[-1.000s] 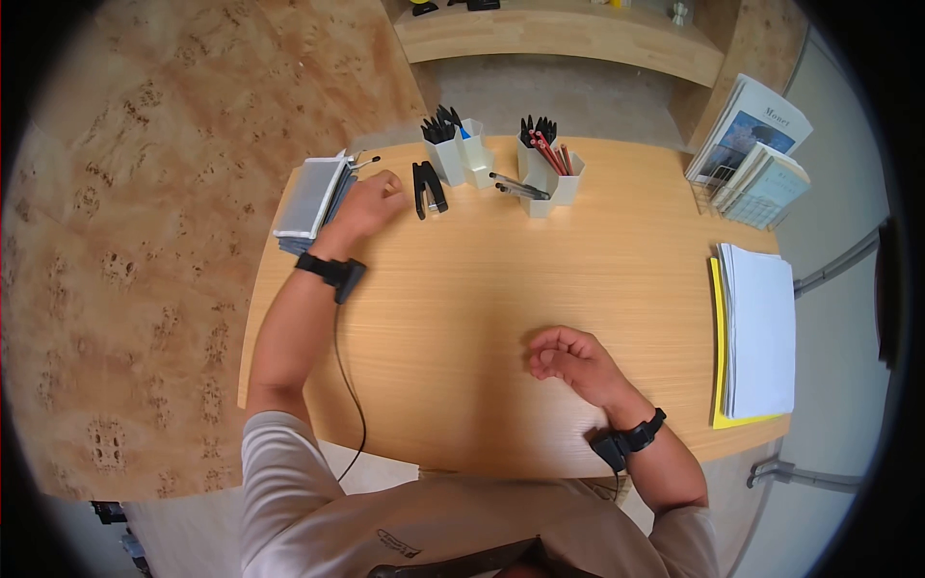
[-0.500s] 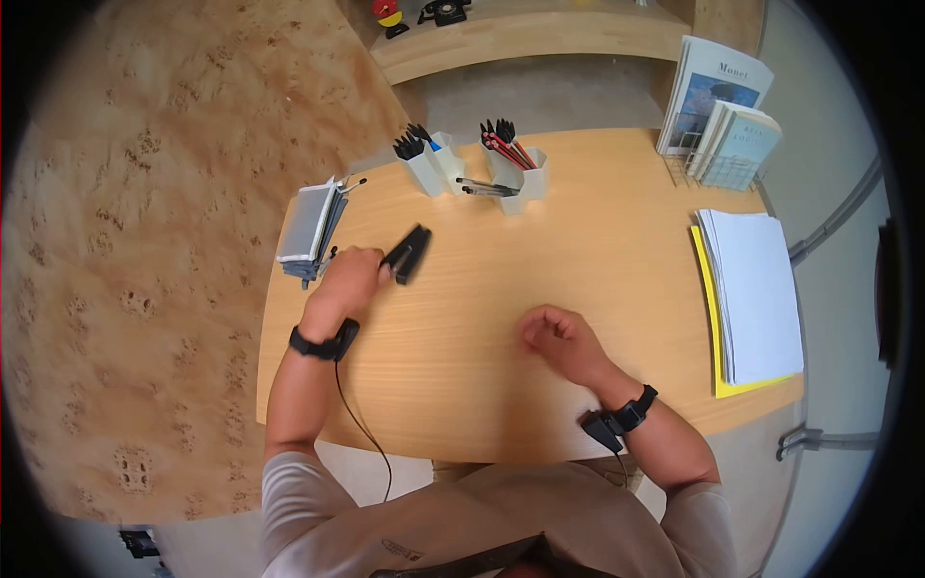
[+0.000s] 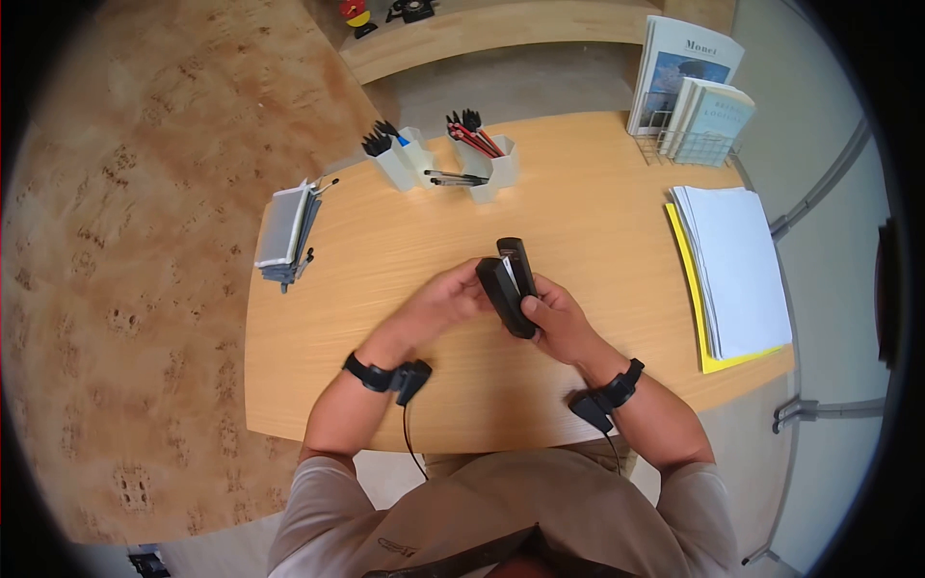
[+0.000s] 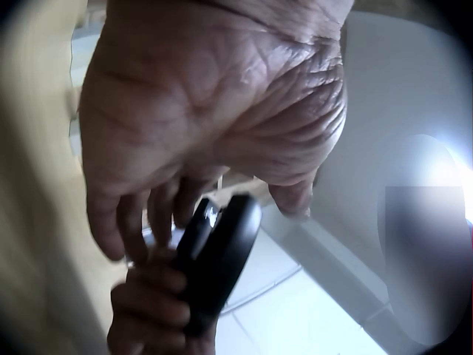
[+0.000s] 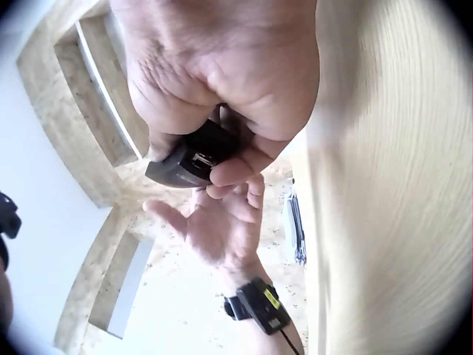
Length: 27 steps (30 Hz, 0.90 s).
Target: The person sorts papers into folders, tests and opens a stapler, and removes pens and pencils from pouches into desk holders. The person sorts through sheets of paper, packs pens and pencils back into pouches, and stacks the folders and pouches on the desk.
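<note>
Right hand [image 3: 567, 328] holds the near end of the black stapler [image 3: 503, 301], fingers curled round it, above the table [image 3: 597, 241]. Its long side points away from the person [image 3: 520, 496]. Just left, the left hand [image 3: 441, 306] holds nothing, fingers loose.

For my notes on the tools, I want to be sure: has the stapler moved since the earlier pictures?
Yes. In the head view, judged against the cups, the stapler has moved right and lower in the picture.
</note>
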### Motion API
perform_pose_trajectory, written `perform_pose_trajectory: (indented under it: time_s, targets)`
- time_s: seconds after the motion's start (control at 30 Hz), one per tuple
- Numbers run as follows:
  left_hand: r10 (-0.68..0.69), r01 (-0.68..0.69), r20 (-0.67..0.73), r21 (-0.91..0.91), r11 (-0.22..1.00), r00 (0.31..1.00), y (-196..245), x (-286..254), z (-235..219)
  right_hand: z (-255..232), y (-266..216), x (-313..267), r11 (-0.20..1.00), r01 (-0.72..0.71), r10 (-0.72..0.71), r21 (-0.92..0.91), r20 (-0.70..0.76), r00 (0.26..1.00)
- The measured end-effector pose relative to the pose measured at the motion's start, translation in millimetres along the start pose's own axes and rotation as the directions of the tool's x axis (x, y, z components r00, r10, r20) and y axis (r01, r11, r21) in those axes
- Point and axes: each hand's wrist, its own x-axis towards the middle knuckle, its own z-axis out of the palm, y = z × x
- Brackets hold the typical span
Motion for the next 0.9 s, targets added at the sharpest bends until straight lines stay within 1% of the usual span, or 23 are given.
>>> perform_pose_trajectory:
  time_s: [0.07, 0.1, 0.13, 0.2, 0.23, 0.27, 0.3, 0.33, 0.4, 0.43, 0.5, 0.53, 0.6, 0.67, 0.7, 0.77, 0.8, 0.83, 0.87, 0.9]
  targets:
    - [-0.026, 0.042, -0.152, 0.105, 0.994, 0.988, -22.1, 6.3, 8.8, -2.5, 4.8, 1.4, 0.996, 0.048, -0.052, -0.080, -0.050, 0.997]
    - [0.007, 0.007, -0.177, 0.078, 0.997, 0.984, -28.1, 9.7, 7.6, -4.9, 6.3, 0.3, 0.999, -0.005, 0.004, -0.032, -0.037, 0.999]
    - [0.003, 0.009, -0.178, 0.064, 0.998, 0.984, -31.0, 13.2, 4.1, -7.6, 7.2, 0.2, 0.999, -0.015, 0.014, -0.031, -0.047, 0.999]
    - [0.041, -0.046, -0.117, -0.036, 0.998, 0.992, -36.8, 16.3, -3.2, -10.3, 10.1, 0.4, 0.989, -0.036, 0.024, -0.142, -0.087, 0.996]
    - [0.104, -0.118, -0.185, -0.069, 0.991, 0.977, -34.3, 18.8, 4.6, -6.9, 11.7, 1.0, 0.989, -0.041, 0.028, -0.140, -0.093, 0.995]
    - [0.100, -0.115, -0.181, -0.075, 0.991, 0.978, -38.7, 14.2, -2.9, -1.4, 12.2, 2.3, 0.984, -0.043, 0.017, -0.172, -0.151, 0.988]
    - [0.082, -0.115, -0.208, -0.151, 0.982, 0.975, -44.9, 7.4, -18.2, 1.9, 10.8, 2.8, 0.976, -0.046, -0.002, -0.213, -0.218, 0.976]
    - [0.066, -0.117, -0.217, -0.233, 0.965, 0.974, -48.9, 7.7, -28.9, 1.2, 10.5, 2.2, 0.966, -0.087, 0.025, -0.242, -0.246, 0.969]
    - [0.066, -0.148, -0.321, -0.236, 0.960, 0.945, -41.4, 11.5, -12.1, 0.5, 13.6, -0.2, 0.972, -0.017, -0.051, -0.236, -0.282, 0.958]
    - [0.085, -0.162, -0.304, -0.236, 0.958, 0.949, -46.9, 13.8, -14.1, -3.1, 11.9, -0.8, 0.967, -0.012, -0.074, -0.256, -0.324, 0.943]
    - [0.089, -0.160, -0.280, -0.244, 0.956, 0.956, -51.7, 13.8, -20.0, -8.2, 11.7, 3.3, 0.974, -0.080, 0.018, -0.210, -0.283, 0.959]
    - [0.074, -0.139, -0.252, -0.250, 0.958, 0.965, -51.5, 12.5, -21.2, -8.8, 10.8, 2.6, 0.974, -0.079, 0.013, -0.211, -0.298, 0.954]
    - [0.055, -0.113, -0.222, -0.255, 0.960, 0.974, -54.1, 14.4, -21.7, -8.5, 8.8, 1.9, 0.968, -0.114, 0.049, -0.222, -0.278, 0.959]
    - [0.013, -0.097, -0.193, -0.434, 0.896, 0.981, -53.5, 10.2, -23.6, -13.7, 9.4, -1.5, 0.978, -0.103, 0.047, -0.180, -0.294, 0.955]
    - [0.021, -0.113, -0.206, -0.445, 0.889, 0.978, -60.7, 8.4, -29.2, -14.3, 11.8, -0.1, 0.986, -0.097, 0.053, -0.136, -0.293, 0.955]
    - [0.057, -0.149, -0.234, -0.396, 0.906, 0.971, -61.4, 7.1, -33.3, -11.3, 8.1, 0.2, 0.984, -0.065, 0.011, -0.169, -0.305, 0.952]
    - [0.073, -0.163, -0.234, -0.391, 0.906, 0.969, -59.1, 6.5, -34.2, -11.9, 9.3, -0.1, 0.989, -0.071, 0.028, -0.128, -0.310, 0.950]
    - [0.080, -0.150, -0.184, -0.412, 0.899, 0.980, -54.3, 5.5, -32.0, -9.8, 7.3, -0.3, 0.991, -0.086, 0.049, -0.104, -0.318, 0.947]
    - [0.089, -0.135, -0.126, -0.436, 0.890, 0.988, -49.6, 5.6, -29.0, -9.1, 7.8, 1.6, 0.991, -0.093, 0.062, -0.092, -0.296, 0.953]
    - [0.054, -0.115, -0.143, -0.464, 0.878, 0.988, -47.9, 4.4, -27.3, -9.5, 7.7, 1.8, 0.990, -0.096, 0.062, -0.100, -0.299, 0.952]
